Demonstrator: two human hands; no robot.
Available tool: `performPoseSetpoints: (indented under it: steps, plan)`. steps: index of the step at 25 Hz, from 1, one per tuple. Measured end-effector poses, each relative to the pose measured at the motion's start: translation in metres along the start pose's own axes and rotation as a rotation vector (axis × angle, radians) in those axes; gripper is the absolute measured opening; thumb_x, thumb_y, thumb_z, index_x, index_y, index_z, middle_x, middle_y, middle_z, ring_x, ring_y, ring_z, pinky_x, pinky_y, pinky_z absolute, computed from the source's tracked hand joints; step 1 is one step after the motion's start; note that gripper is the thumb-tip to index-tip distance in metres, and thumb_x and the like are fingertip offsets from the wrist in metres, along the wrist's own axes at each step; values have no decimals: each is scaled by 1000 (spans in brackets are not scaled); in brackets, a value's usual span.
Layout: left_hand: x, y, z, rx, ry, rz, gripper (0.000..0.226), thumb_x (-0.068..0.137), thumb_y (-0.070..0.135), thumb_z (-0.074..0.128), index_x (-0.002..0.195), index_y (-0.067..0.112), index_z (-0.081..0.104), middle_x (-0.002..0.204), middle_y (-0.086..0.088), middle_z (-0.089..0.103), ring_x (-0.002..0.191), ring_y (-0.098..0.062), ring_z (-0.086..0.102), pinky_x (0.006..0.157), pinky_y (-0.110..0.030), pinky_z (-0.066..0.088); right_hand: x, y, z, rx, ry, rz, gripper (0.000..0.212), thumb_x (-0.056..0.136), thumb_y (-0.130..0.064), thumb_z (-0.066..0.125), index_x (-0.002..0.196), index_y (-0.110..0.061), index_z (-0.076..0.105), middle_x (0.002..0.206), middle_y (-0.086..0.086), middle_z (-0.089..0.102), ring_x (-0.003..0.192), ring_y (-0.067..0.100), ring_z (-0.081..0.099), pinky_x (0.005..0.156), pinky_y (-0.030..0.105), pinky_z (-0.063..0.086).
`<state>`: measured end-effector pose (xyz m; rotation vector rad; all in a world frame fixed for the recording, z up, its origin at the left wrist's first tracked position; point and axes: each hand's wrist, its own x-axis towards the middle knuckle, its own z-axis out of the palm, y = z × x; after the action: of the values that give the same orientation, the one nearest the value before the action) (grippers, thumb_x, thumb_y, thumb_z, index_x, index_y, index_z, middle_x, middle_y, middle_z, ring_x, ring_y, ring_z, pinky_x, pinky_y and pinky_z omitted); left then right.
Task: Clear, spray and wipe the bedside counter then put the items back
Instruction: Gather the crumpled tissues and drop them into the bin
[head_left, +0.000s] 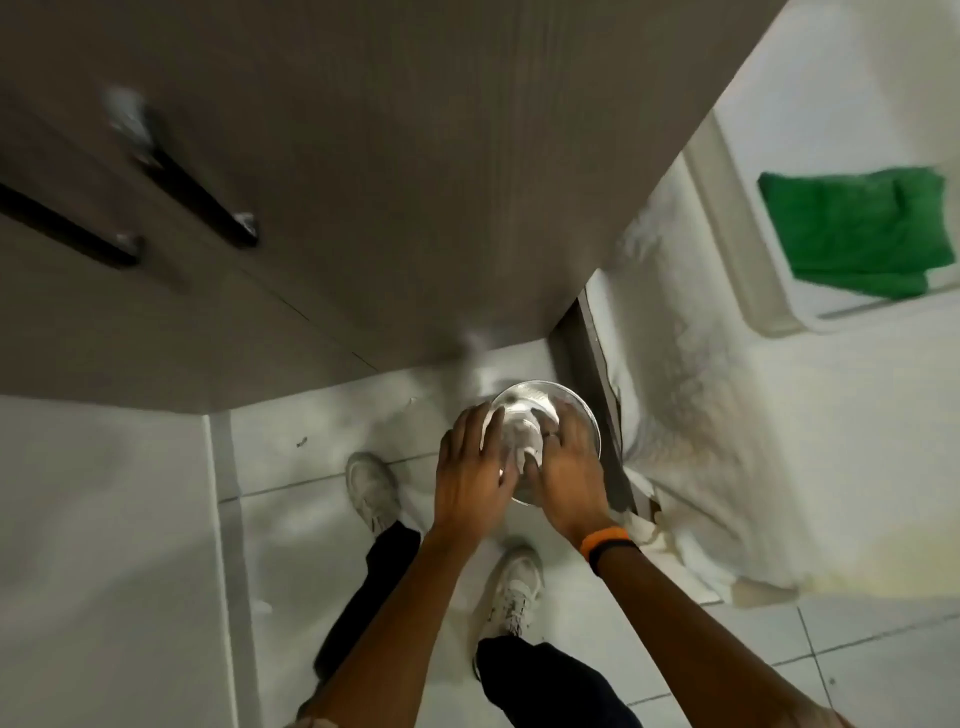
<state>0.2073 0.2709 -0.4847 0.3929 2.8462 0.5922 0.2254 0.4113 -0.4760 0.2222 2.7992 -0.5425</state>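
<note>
A round clear glass object with a wide disc-like rim is held low over the white tiled floor, just in front of the grey-brown bedside counter. My left hand grips its left side. My right hand grips its right side, with an orange band on that wrist. The object's lower half is hidden behind my fingers. A folded green cloth lies on the white bed at the upper right. The view is blurred.
Two dark bar handles run across the counter's drawer fronts at left. A white bedsheet hangs down the bed's side at right. My two feet in pale shoes stand on the tiles below.
</note>
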Motion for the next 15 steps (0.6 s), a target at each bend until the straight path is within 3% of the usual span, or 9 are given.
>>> performPoseSetpoints:
  steps: [3, 7, 12, 15]
  plan:
    - [-15, 16, -113, 86, 104, 75, 65, 94, 49, 48, 149, 16, 42, 154, -9, 46, 141, -27, 44, 111, -44, 43, -24, -56, -92, -98, 99, -135, 61, 99, -48, 41, 151, -16, 39, 166, 10, 23, 156, 27, 15, 127, 47, 15]
    - [-35, 34, -267, 20, 282, 63, 75, 93, 49, 53, 156, 17, 28, 164, -5, 27, 153, -23, 22, 122, -46, 26, -44, -141, -218, -62, 279, -326, 76, 95, -62, 41, 155, -19, 28, 168, 11, 13, 157, 27, 5, 126, 51, 15]
    - [-36, 25, -442, 116, 524, 18, 78, 90, 48, 55, 155, 13, 30, 165, -7, 24, 154, -26, 17, 122, -52, 24, -37, -264, -346, 16, 441, -573, 80, 94, -58, 49, 158, -17, 23, 168, 12, 12, 157, 29, 8, 126, 53, 13]
    - [-24, -6, -514, 190, 587, -70, 87, 90, 57, 48, 159, 17, 14, 168, -6, 14, 156, -24, 6, 125, -49, 15, -13, -330, -386, -16, 479, -629, 85, 92, -63, 48, 158, -16, 22, 168, 13, 12, 157, 30, 7, 126, 53, 12]
